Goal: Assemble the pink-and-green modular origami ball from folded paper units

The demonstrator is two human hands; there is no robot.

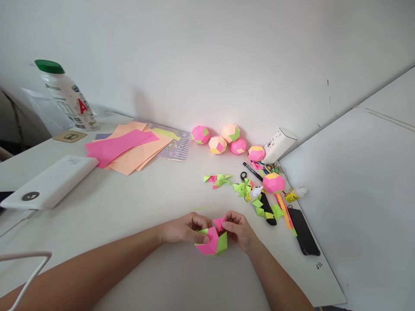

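Note:
A partly open paper ball (210, 242) of pink and light green faces is held low over the table in front of me. My left hand (193, 229) grips its left side, thumb on the outer face and fingers over the rim. Between the thumb and fingers of my right hand (239, 229) is a small pink paper piece (219, 223), at the ball's upper opening. Whether that piece is joined to the ball I cannot tell. Green folded paper pieces (220, 180) lie beyond my hands, some mixed with pink.
Finished paper balls (231, 133) sit along the wall; another ball (274, 183) is at right. Near it are a glue bottle (253, 194), a second glue bottle (295, 194) and a black phone (304, 231). Left are paper sheets (129, 153), a power bank (52, 181) and a drink bottle (69, 97).

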